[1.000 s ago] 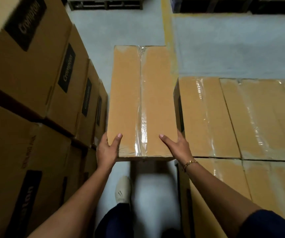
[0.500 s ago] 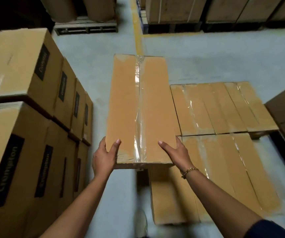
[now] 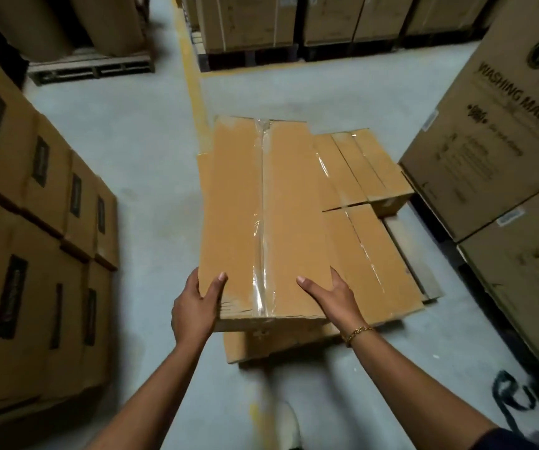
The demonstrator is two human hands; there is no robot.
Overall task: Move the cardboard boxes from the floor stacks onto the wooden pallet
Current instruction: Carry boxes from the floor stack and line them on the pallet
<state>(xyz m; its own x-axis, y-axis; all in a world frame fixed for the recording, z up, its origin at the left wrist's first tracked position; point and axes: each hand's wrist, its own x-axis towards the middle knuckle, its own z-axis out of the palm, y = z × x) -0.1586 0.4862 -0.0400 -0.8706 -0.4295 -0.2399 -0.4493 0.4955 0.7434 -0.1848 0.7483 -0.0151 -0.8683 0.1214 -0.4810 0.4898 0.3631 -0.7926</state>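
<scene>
The box (image 3: 261,219) was held in both hands, long side pointing away from the person, a strip of clear tape running down the middle of its top. The left hand (image 3: 193,306) gripped the near left corner, thumb on top and fingers wrapped under the edge. The right hand (image 3: 336,297) gripped the near right corner the same way, thumb lying on the top face, with a gold bracelet (image 3: 357,332) at the wrist.

The box sat over the left part of a flat layer of boxes (image 3: 368,264) already laid on the pallet (image 3: 414,264), whose bare slat showed at the right. It seemed to be just above that layer, though contact could not be judged from this angle.

The floor stacks (image 3: 44,222) stood to the left, two high, with dark labels on their sides. Large washing machine cartons (image 3: 505,157) stood to the right, near the pallet. A yellow line (image 3: 193,86) ran along the grey floor beyond the box. A pale shoe (image 3: 286,420) showed at the bottom, blurred.
</scene>
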